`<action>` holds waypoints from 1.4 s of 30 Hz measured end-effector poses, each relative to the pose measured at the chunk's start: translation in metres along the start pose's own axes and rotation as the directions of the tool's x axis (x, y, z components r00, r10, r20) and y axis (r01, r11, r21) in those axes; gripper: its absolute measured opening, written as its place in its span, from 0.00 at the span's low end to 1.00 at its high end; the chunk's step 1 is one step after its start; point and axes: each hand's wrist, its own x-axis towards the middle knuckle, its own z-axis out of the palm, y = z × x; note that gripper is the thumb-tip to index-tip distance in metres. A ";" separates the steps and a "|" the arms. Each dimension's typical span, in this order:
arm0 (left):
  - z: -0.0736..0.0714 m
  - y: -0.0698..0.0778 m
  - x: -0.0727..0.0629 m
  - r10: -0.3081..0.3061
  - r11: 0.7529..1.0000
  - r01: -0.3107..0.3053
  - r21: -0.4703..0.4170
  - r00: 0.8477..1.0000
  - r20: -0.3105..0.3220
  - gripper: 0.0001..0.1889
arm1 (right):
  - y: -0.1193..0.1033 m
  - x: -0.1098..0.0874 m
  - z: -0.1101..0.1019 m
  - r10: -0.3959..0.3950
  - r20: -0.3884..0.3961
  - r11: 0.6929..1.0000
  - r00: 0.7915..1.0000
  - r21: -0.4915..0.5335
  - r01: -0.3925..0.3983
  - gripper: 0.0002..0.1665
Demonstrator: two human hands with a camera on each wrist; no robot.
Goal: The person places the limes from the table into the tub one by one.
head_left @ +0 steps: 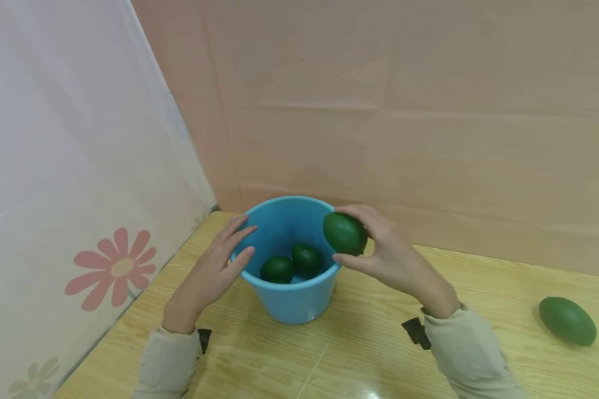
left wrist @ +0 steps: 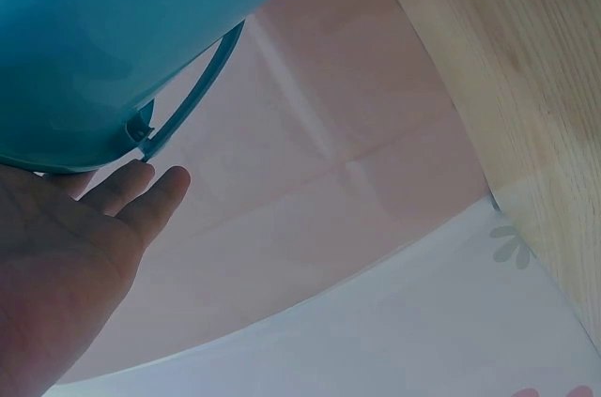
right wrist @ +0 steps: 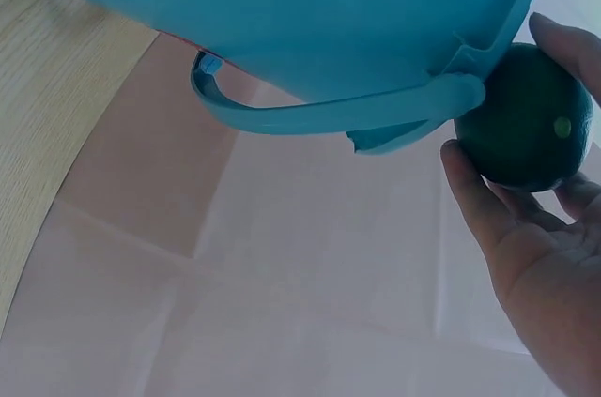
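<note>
A light blue bucket [head_left: 298, 299] stands upright on the table, with two dark green avocados, a left one [head_left: 277, 270] and a right one [head_left: 306, 260], lying in its bottom. My right hand [head_left: 396, 260] grips another avocado [head_left: 344, 233] between thumb and fingers at the bucket's right rim. The right wrist view shows this avocado [right wrist: 526, 117] beside the end of the bucket's handle [right wrist: 319, 115]. At the left rim is my left hand [head_left: 214, 269], its fingers spread and fairly straight. In the left wrist view its fingertips [left wrist: 169, 186] lie close against the rim.
One more green avocado [head_left: 568, 321] lies on the wooden table [head_left: 379, 354], far to the right. Behind the bucket rises a pinkish-beige sheet [head_left: 379, 111]. A white sheet with printed flowers [head_left: 122, 269] borders the table on the left.
</note>
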 end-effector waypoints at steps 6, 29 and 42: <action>0.000 0.000 0.000 -0.002 1.000 0.002 0.001 1.000 0.000 0.28 | -0.002 0.005 0.004 -0.021 0.000 1.000 1.000 -0.002 0.021 0.42; 0.002 0.000 0.002 0.003 1.000 -0.003 -0.001 1.000 0.008 0.28 | -0.005 0.025 0.027 0.041 0.124 0.999 0.991 -0.013 -0.040 0.41; 0.001 0.003 0.001 -0.004 1.000 0.004 0.004 1.000 0.006 0.28 | -0.008 0.037 0.033 0.105 0.197 0.991 0.975 -0.105 -0.086 0.41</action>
